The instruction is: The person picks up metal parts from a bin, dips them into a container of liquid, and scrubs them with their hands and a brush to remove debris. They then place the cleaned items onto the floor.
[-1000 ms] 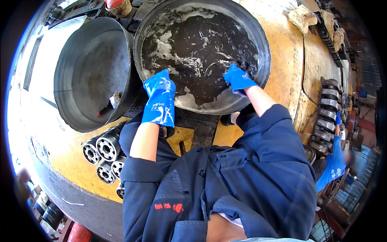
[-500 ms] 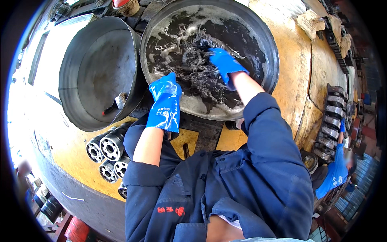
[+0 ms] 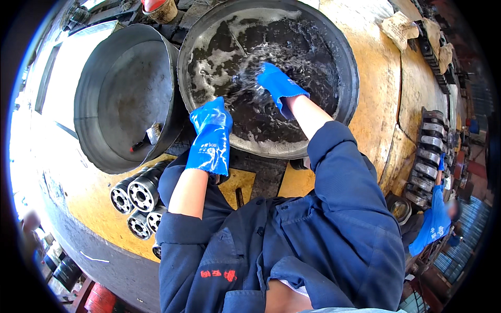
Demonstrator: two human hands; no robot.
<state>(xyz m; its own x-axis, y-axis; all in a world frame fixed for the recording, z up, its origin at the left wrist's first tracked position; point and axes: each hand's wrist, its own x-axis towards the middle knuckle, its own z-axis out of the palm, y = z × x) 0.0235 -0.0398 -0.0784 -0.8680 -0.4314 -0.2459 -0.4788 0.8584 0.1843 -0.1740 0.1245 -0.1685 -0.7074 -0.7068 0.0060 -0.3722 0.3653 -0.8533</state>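
Note:
A wide round metal basin (image 3: 350, 62) holds dark, foamy water (image 3: 292, 125). My left hand (image 3: 211, 116), in a wet blue glove, is closed over the basin's near-left rim. Over the middle of the water reaches my right hand (image 3: 277, 86), also gloved in blue. Its fingertips dip into churning splashes, so whatever they may hold is hidden. To the left stands a second round metal tub (image 3: 133, 78), dry inside, with a paintbrush (image 3: 151, 134) lying by its near wall.
Several dark cylindrical parts with holed metal ends (image 3: 142, 193) are stacked on the floor at my left. A crankshaft (image 3: 428, 156) lies at the right, near a co-worker in a blue shirt (image 3: 433, 224). A bucket (image 3: 162, 10) stands beyond the tubs.
My right hand has moved slightly left and nearer through the water. Splashing now covers its fingertips, where a dark shape showed before. My left hand stays at the rim.

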